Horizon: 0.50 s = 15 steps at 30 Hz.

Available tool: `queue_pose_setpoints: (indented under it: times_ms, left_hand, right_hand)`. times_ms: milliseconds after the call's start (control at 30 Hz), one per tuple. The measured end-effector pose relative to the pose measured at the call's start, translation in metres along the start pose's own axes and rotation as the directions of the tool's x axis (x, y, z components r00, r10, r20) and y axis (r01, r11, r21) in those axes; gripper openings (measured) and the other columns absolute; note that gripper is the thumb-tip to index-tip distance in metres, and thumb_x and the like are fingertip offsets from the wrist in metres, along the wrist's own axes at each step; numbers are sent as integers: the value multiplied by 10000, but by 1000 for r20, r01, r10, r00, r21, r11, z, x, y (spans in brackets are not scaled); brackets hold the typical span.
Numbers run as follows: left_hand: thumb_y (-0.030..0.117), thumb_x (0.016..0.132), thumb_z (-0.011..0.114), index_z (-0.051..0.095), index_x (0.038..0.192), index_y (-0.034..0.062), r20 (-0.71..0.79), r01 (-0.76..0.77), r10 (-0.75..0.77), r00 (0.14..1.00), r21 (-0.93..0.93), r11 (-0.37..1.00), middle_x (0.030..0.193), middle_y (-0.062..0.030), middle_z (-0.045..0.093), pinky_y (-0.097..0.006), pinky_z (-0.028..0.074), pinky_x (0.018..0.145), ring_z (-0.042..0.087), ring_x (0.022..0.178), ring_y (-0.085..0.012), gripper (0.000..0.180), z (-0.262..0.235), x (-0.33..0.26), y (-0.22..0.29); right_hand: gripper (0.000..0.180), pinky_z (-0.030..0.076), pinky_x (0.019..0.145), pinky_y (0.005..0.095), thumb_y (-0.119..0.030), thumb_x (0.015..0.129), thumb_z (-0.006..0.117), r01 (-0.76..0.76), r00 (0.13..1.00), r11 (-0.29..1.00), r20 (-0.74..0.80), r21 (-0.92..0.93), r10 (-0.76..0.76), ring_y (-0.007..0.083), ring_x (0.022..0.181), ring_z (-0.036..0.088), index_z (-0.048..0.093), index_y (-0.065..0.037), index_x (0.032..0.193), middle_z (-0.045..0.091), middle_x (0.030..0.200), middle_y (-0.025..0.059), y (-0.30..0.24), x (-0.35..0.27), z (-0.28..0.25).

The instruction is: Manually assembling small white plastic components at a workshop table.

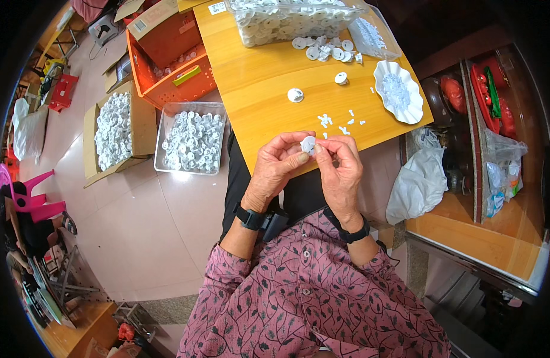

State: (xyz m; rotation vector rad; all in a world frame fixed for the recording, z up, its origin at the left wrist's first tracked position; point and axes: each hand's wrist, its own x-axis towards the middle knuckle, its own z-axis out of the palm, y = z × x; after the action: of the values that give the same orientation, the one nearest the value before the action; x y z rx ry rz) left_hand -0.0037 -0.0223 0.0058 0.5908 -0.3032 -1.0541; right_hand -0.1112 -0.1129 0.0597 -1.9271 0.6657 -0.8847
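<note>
Both hands up at the near edge of the wooden surface [269, 77], working one small white round plastic part [309, 144]. Left hand [278, 167] has thumb and fingertips pinched on the part from the left; right hand [340, 170] pinches it from the right, fingers curled in tight. The part sits between the two sets of fingertips, just over the surface's edge, not resting on it.

On the surface: scatter of tiny white bits [340, 121] just beyond the hands, two loose white discs [295, 95] farther out, a small pile of discs [326, 49] next to a clear bin [287, 21] full of the same. White scalloped dish [397, 90] at the right edge holds small pale pieces.

Floor, left side: clear tray [191, 140] of white parts, cardboard box [114, 131] of the same, orange crate [173, 59] behind them. White plastic bag [418, 182] to the right, below the surface's edge.
</note>
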Motion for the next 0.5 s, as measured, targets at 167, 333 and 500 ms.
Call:
queue_pose_setpoints:
  times_ms: [167,333,500]
  left_hand:
    - [-47,860,705,587,1220,-8,-6,-21,21,1000,9,1000,1305,-141,602,-371,470,1071,583,1212,-217,382,-2,0,-2]
    - [-60,844,716,587,1207,-5,-12,-26,27,1000,24,999,1276,-127,609,-365,475,1064,588,1199,-215,389,-2,0,-4]
    - [-67,836,720,589,1195,-3,-7,-52,52,999,50,997,1257,-115,610,-357,486,1048,598,1177,-210,388,-5,0,-7]
  right_hand:
    - [71,521,695,273,-19,892,687,23,1000,1000,-2,-9,-23,157,805,613,656,20,943,589,974,94,0,1,0]
    - [71,529,701,275,-19,892,685,25,1000,1000,7,-15,-25,165,817,620,658,17,946,589,980,96,3,0,0]
    - [68,542,718,280,-12,888,683,29,1000,999,13,-26,-28,177,836,631,658,15,945,587,984,103,4,0,0]
